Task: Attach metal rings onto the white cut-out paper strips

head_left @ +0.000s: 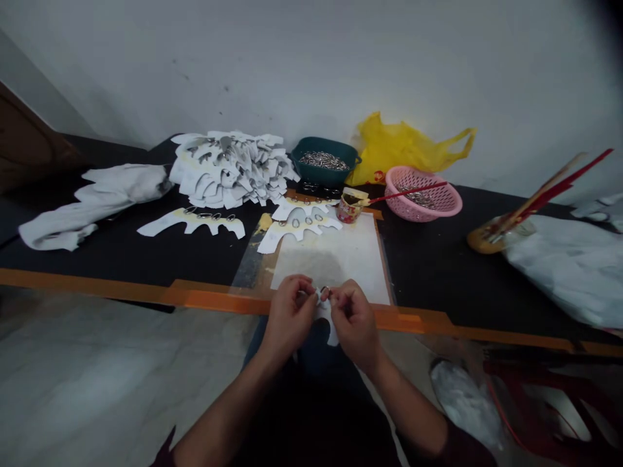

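Your left hand (293, 314) and right hand (354, 319) pinch white cutout (333, 335), ring (325, 293) between them; likely fitting ring on; next move calls for holding cutout steady.

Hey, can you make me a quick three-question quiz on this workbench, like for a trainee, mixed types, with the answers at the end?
1. Multiple choice: What stands immediately left of the pink basket? A, the bundle of sticks; B, the small cup; C, the grey-white plastic bag.

2. True or false: The left grip and right grip meet at a white cut-out piece by the table's front edge.

3. Fill in: A heap of small shiny pieces sits in a dark ____ bowl.

Key: 1, B; 2, true; 3, green.
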Demonstrator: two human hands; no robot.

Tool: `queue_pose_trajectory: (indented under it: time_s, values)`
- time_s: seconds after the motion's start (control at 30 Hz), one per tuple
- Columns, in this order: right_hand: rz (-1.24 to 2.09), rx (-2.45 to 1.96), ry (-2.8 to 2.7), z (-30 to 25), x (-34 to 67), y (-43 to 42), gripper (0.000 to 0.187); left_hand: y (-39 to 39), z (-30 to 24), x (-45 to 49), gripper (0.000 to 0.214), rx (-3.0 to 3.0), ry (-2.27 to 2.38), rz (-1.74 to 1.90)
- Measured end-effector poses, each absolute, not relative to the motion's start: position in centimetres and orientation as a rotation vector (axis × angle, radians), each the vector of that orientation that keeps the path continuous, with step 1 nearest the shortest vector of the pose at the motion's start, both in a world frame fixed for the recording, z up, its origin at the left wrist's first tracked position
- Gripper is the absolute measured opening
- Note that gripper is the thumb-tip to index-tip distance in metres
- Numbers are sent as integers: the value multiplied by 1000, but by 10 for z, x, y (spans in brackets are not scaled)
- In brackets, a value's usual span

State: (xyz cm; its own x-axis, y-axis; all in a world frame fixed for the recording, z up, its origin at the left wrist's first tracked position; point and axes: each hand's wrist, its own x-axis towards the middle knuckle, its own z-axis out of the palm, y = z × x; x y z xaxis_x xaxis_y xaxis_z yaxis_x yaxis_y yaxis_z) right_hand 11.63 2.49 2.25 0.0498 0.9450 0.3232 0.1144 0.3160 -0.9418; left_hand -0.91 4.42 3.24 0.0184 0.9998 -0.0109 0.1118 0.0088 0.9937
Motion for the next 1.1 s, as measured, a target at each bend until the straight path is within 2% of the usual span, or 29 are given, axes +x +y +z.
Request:
queue_pose_trajectory:
  time_s: [0.13,0.4,1.1]
  values:
    - [892,-1044,-1433,23,121,23,18,42,34,-10,8,1068,1152,1039]
    - [952,-997,-1387,28,120,21,20,35,41,0,10,789,1121,1193]
    - [841,-1025,-1427,31,126,18,23,32,38,0,15,831,1113,1116]
